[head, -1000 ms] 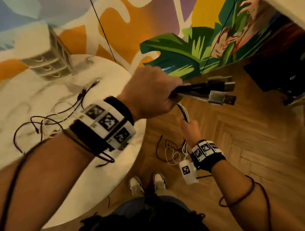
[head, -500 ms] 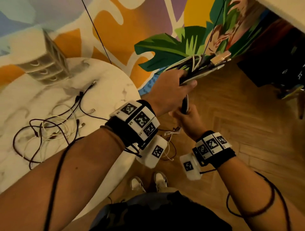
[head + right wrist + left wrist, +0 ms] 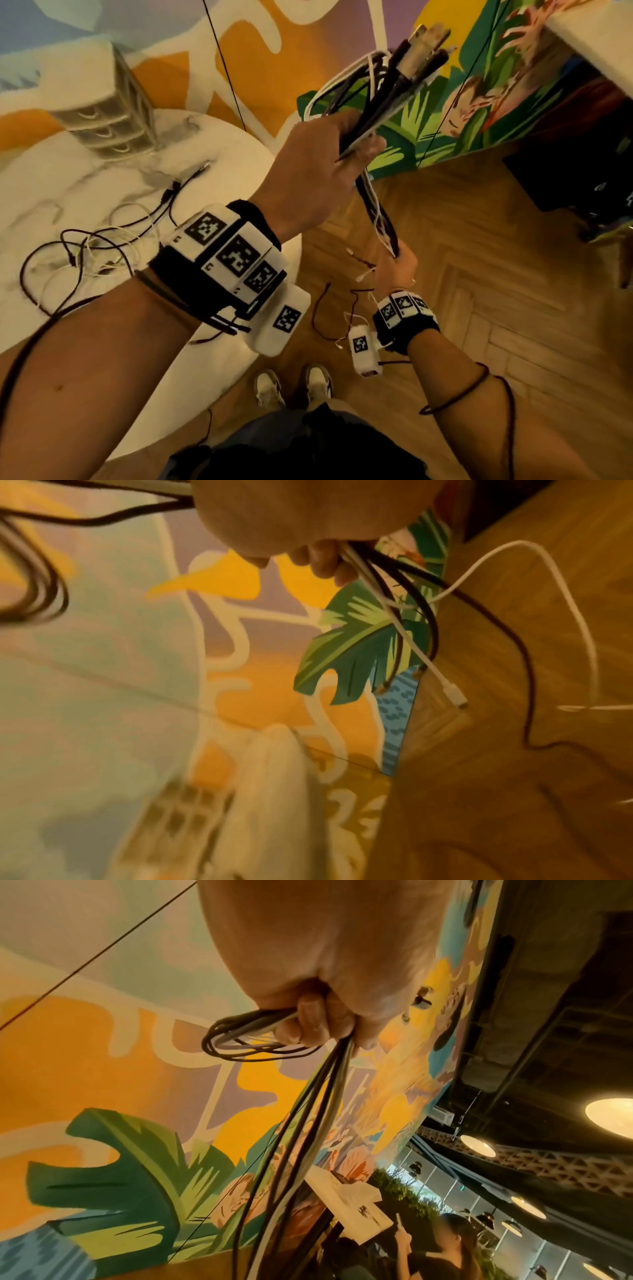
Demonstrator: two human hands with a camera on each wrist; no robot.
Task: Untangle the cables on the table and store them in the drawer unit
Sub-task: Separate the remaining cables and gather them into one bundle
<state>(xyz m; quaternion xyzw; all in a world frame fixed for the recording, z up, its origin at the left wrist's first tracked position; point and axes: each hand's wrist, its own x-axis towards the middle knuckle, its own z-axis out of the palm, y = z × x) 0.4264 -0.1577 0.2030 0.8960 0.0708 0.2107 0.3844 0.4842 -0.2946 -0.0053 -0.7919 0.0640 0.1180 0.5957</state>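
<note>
A bundle of black and white cables is gripped in my left hand, raised over the floor to the right of the table, with its plug ends pointing up. The strands hang down to my right hand, which grips them lower down; loose ends dangle below. The left wrist view shows my fingers curled round loops and straight strands. In the right wrist view my fingers clamp black and white leads. A tangle of more cables lies on the round marble table. The white drawer unit stands at the table's back, its drawers closed.
Wooden herringbone floor lies under my hands, with my shoes below. Dark furniture stands at the right against the mural wall. A seated person appears in the left wrist view's background.
My left hand has lifted and turned the bundle, so the plug ends swung from pointing right to pointing up. My right hand rose toward the left, then slid back down the strands.
</note>
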